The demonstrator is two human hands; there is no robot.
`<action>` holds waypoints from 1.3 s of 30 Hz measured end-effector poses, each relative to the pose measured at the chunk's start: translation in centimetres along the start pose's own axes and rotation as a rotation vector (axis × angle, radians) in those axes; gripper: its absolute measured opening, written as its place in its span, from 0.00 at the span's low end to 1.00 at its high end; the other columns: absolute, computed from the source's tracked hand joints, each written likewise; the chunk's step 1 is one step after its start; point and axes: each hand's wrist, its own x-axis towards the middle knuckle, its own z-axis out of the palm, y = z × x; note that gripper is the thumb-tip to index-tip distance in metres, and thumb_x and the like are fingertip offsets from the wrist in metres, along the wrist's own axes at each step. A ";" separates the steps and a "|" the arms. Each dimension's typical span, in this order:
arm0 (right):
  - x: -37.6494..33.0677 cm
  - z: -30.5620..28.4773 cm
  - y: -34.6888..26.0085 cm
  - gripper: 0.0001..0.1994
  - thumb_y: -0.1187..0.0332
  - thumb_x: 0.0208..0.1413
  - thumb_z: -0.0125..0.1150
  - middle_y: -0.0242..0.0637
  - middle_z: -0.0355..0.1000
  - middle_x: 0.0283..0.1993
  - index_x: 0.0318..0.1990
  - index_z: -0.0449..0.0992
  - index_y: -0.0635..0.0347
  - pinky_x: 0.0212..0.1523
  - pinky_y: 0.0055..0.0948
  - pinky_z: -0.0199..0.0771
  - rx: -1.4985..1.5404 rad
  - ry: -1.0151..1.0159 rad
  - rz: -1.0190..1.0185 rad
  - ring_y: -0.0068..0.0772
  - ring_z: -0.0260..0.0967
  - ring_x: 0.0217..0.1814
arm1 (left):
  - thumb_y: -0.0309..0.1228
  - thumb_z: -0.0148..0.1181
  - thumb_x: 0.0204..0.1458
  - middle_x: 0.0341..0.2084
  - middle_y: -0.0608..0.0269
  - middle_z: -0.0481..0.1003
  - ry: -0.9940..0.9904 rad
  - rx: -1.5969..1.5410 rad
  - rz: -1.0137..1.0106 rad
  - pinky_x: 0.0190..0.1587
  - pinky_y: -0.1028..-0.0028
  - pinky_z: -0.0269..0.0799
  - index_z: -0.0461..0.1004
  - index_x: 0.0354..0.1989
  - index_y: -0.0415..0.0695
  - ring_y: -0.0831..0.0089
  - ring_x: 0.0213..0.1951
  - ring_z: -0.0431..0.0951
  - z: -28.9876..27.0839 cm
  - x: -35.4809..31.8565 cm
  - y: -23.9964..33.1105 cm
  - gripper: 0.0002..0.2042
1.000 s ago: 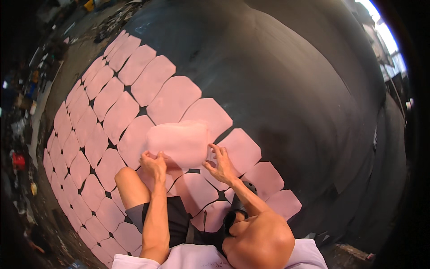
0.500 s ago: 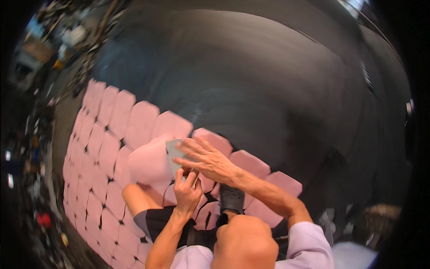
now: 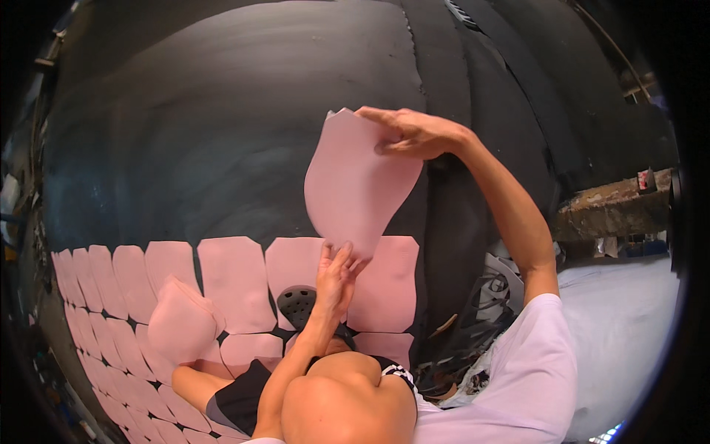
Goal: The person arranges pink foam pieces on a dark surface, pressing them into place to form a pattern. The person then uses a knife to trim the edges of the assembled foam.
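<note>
A thin pink sheet (image 3: 359, 185) with cut corners is stretched between my two hands, above the dark surface (image 3: 222, 148). My left hand (image 3: 339, 280) pinches its lower, near end. At its upper right corner my right hand (image 3: 414, 135) grips the edge, thumb over the pink face and fingers along the far side. The sheet looks slightly bent, narrowing toward my left hand. Matching pink pieces (image 3: 231, 285) lie in close rows below and to the left. A small loose stack of pink sheets (image 3: 183, 322) rests on those rows, beside my knee.
My foot in a dark clog (image 3: 297, 307) stands among the laid pieces. Dark scraps (image 3: 492, 307) lie to the right, near a large whitish sack or sheet (image 3: 621, 333). A rough ledge (image 3: 614, 216) runs along the far right.
My view has turned to the right. My hands have moved apart, the right one upward, and the pink sheet now spans them. The stack now sits farther left of my hands.
</note>
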 end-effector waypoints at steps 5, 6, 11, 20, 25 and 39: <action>0.2 -1.0 3.0 0.30 0.77 0.68 0.64 0.46 0.82 0.66 0.77 0.70 0.48 0.68 0.48 0.84 -0.188 0.074 0.028 0.53 0.81 0.67 | 0.36 0.69 0.71 0.43 0.61 0.84 0.161 0.089 0.022 0.62 0.60 0.85 0.81 0.47 0.43 0.67 0.50 0.86 1.2 3.2 -4.0 0.09; 0.2 -1.2 3.4 0.29 0.76 0.69 0.63 0.46 0.81 0.67 0.76 0.71 0.48 0.69 0.48 0.83 -0.115 0.044 0.017 0.52 0.80 0.68 | 0.36 0.70 0.71 0.42 0.61 0.85 0.168 0.097 0.033 0.61 0.61 0.85 0.81 0.45 0.44 0.68 0.49 0.86 1.6 3.6 -4.4 0.09; -1.4 -1.8 3.6 0.29 0.70 0.71 0.64 0.43 0.77 0.72 0.78 0.70 0.51 0.72 0.50 0.82 -0.130 0.104 -0.080 0.50 0.76 0.73 | 0.29 0.77 0.64 0.43 0.57 0.85 0.191 0.056 0.083 0.60 0.61 0.87 0.79 0.46 0.41 0.68 0.46 0.88 3.0 3.4 -4.7 0.11; 1.8 -0.4 3.9 0.20 0.72 0.65 0.70 0.39 0.85 0.54 0.63 0.79 0.51 0.62 0.48 0.86 -0.130 0.084 0.054 0.45 0.83 0.58 | 0.28 0.77 0.64 0.41 0.49 0.86 0.383 0.168 -0.049 0.50 0.67 0.91 0.80 0.42 0.30 0.63 0.41 0.90 3.7 3.6 -7.1 0.13; 2.6 0.0 5.4 0.18 0.71 0.64 0.72 0.37 0.84 0.53 0.61 0.80 0.52 0.63 0.46 0.85 -0.175 0.129 0.061 0.42 0.81 0.57 | 0.27 0.76 0.65 0.41 0.48 0.86 0.394 0.195 0.015 0.50 0.69 0.91 0.80 0.42 0.29 0.63 0.41 0.90 3.6 4.2 -7.2 0.12; 3.1 1.3 7.9 0.14 0.70 0.63 0.74 0.37 0.78 0.49 0.53 0.79 0.57 0.60 0.46 0.82 -0.239 0.201 -0.090 0.42 0.78 0.57 | 0.28 0.76 0.65 0.31 0.54 0.87 0.425 0.460 0.225 0.41 0.72 0.87 0.81 0.33 0.33 0.69 0.34 0.90 4.6 4.3 -7.5 0.12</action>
